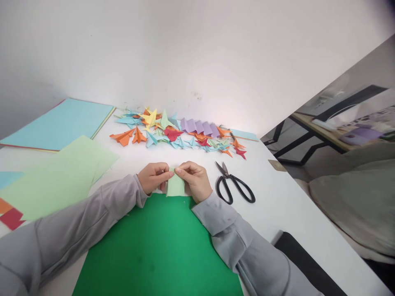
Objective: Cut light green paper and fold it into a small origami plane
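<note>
A small piece of light green paper [175, 186] is pinched at its upper end between the thumbs and fingers of both hands. My left hand [155, 176] grips its left corner, and my right hand [195, 179] grips the right one. The strip's lower edge hangs just over the far edge of a large green sheet [160, 246]. Black-handled scissors [234, 183] lie to the right of my right hand, their blades partly spread and pointing away. The fingers behind the paper are partly hidden.
Folded paper planes [151, 119] in several colours are heaped along the wall, beside a pleated purple paper [200, 127]. Blue sheets [64, 123] are stacked at the back left, with light green sheets [61, 176] nearer. A black flat object [304, 263] lies at the front right.
</note>
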### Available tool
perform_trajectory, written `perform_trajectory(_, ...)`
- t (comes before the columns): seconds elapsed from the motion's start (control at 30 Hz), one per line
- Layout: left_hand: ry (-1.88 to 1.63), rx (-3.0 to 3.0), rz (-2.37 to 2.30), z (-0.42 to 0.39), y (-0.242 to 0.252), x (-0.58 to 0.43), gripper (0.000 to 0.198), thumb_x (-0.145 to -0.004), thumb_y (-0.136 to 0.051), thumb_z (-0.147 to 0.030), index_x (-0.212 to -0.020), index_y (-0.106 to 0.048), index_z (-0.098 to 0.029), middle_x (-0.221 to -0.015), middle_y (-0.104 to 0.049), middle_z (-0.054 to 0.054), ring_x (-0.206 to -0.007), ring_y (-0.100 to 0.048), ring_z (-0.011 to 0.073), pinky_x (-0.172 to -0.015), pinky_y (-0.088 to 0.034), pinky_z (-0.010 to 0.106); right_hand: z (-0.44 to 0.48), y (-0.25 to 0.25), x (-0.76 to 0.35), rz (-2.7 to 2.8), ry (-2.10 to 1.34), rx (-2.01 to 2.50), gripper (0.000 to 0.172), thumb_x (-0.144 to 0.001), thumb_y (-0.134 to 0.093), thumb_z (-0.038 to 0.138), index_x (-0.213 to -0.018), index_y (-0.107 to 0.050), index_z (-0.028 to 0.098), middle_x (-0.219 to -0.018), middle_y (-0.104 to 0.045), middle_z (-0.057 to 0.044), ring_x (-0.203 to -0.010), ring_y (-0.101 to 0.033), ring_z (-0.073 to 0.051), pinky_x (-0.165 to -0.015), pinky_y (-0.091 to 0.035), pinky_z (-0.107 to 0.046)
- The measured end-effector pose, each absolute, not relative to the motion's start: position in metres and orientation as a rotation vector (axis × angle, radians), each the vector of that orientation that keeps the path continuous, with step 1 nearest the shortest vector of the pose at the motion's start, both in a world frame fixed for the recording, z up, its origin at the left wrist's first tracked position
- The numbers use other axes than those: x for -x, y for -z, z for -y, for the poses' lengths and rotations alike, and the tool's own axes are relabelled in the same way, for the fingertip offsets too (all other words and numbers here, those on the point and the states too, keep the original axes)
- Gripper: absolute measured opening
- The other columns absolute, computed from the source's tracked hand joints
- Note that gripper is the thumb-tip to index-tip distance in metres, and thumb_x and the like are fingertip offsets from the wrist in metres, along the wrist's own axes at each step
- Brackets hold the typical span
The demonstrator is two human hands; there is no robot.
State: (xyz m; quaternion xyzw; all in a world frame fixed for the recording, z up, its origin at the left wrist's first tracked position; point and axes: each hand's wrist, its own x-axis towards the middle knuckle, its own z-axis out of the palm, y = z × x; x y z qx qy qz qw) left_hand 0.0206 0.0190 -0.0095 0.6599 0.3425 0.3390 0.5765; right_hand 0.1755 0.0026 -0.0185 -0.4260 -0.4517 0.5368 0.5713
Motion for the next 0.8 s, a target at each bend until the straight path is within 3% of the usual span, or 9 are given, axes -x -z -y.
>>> perform_trajectory(0.27, -0.797, -1.609, -0.808, -0.0187, 0.0114, -0.0213, 0.035, -0.075, -0.059, -0.042, -0.056, -0.041, -0.019, -0.033, -0.043, -0.008, -0.030, -0.042, 0.0076, -0.034, -0.031, 0.017, -0.0026, 0.0166, -0.1736, 1.023, -1.290, 0.967, 0.024, -0.052, -0.082, 0.033, -0.056, -0.063, 0.019, -0.050, -0.056, 0.006, -0.047, -0.042, -0.007, -0.047, -0.032, -0.022)
perform_trajectory(0.67, -0.649, -1.597, -0.794, -0.0224, 0.0110, -0.0199, 0.033, -0.072, -0.062, -0.045, -0.060, -0.055, -0.014, -0.036, -0.045, -0.007, -0.032, -0.043, 0.0072, -0.035, -0.032, 0.018, -0.0027, 0.0172, -0.1725, 1.010, -1.263, 1.000, 0.028, -0.052, -0.081, 0.038, -0.057, -0.061, 0.019, -0.049, -0.053, 0.006, -0.046, -0.041, -0.008, -0.047, -0.031, -0.022)
perform_trajectory(0.8, -0.655, -1.661, -0.817, -0.0225, 0.0104, -0.0199, 0.037, -0.075, -0.058, -0.043, -0.052, -0.049, -0.016, -0.033, -0.043, -0.007, -0.030, -0.039, 0.0064, -0.033, -0.029, 0.018, -0.0041, 0.0192, -0.1732, 0.999, -1.238, 1.015, 0.029, -0.053, -0.080, 0.041, -0.058, -0.061, 0.020, -0.048, -0.052, 0.006, -0.046, -0.040, -0.008, -0.047, -0.031, -0.023)
